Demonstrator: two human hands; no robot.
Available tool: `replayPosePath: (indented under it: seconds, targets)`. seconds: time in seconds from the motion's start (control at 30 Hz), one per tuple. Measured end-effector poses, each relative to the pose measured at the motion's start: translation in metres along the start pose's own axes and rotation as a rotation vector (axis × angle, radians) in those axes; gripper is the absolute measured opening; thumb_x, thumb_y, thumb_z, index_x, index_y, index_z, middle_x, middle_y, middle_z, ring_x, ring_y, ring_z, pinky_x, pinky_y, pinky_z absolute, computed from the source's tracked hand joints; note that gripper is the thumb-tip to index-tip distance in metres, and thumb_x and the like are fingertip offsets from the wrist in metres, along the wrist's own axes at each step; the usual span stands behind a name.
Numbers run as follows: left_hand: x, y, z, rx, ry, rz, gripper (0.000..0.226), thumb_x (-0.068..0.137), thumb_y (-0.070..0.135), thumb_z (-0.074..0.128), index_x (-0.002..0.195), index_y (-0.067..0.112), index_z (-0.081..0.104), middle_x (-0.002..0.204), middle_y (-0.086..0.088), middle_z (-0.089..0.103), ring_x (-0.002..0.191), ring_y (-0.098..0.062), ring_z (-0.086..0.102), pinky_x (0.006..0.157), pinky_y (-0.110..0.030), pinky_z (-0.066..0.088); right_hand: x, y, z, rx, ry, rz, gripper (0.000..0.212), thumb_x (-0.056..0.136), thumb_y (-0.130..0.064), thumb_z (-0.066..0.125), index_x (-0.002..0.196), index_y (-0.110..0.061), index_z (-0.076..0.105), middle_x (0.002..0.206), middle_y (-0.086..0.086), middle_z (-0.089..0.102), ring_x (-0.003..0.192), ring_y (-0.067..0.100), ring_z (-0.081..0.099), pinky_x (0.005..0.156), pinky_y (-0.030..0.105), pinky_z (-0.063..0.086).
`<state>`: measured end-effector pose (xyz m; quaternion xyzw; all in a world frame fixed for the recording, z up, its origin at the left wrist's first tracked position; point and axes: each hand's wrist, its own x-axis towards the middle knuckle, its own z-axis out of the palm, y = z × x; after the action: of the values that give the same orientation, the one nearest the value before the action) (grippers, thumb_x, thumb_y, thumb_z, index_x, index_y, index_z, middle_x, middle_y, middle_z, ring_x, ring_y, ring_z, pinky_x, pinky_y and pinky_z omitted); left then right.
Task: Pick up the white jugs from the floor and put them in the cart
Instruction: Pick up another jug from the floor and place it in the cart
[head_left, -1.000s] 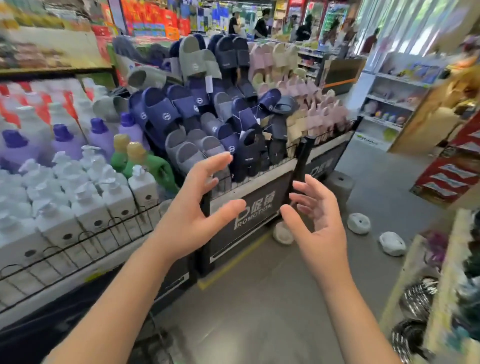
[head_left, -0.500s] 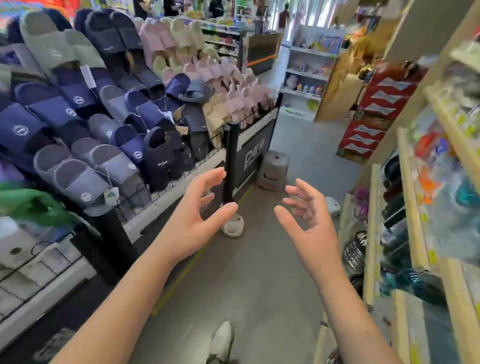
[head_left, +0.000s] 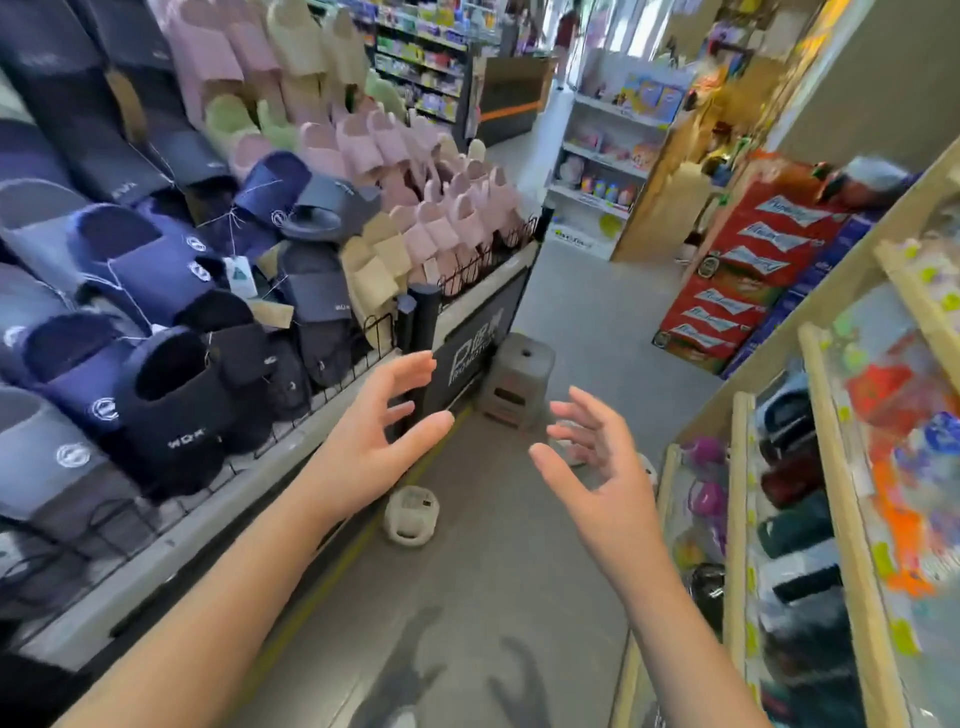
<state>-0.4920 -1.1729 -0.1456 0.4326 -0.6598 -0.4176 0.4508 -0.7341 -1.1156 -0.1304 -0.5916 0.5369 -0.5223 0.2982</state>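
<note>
Shop aisle floor (head_left: 493, 597): approach step, nothing picked yet.
Left hand (head_left: 371, 447) and right hand (head_left: 602, 483) are spread and empty; the nearest white jug (head_left: 412, 517) lies at lower centre, just below the left hand. The next move likely needs bending down to grasp it.

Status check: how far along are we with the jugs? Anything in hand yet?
Nothing shows as done: no cart is in view, so I cannot tell what is loaded. In hand: nothing; the left hand and right hand are both open and empty. Left: the nearest white jug lies on the floor, and another white shape shows partly behind the right hand's fingers.
</note>
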Motion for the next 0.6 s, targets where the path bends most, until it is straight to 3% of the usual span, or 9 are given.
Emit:
replayPosePath:
  seconds: [0.13,0.37,0.6]
  targets:
    - [0.073,-0.026,0.011,-0.03,-0.008,-0.051,0.07,0.087,0.063,0.062,0.15,0.04,0.042,0.147,0.026,0.051,0.142,0.004,0.045,0.12,-0.04,0.042,0.068,0.034,0.001,0.0,-0.016,0.03,0.058,0.084,-0.042,0.076,0.138,-0.038,0.056,0.132,-0.018,0.067,0.123,0.012,0.065,0.11,0.041,0.05]
    - [0.165,-0.057,0.037,-0.012,-0.002,-0.109,0.069,0.086,0.063,0.062,0.149,0.04,0.043,0.146,0.022,0.053,0.14,0.007,0.045,0.118,-0.032,0.042,0.174,0.091,0.003,0.025,-0.12,0.046,0.059,0.085,-0.044,0.075,0.14,-0.042,0.053,0.133,-0.02,0.066,0.124,0.011,0.065,0.104,0.023,0.047]
    - [0.232,-0.11,0.052,0.044,0.203,-0.219,0.066,0.094,0.058,0.065,0.152,0.036,0.041,0.149,0.02,0.051,0.141,0.006,0.045,0.119,-0.037,0.043,0.297,0.174,0.033,0.105,-0.377,0.039,0.059,0.091,-0.025,0.079,0.141,-0.04,0.053,0.134,-0.015,0.067,0.125,0.013,0.065,0.108,0.036,0.049]
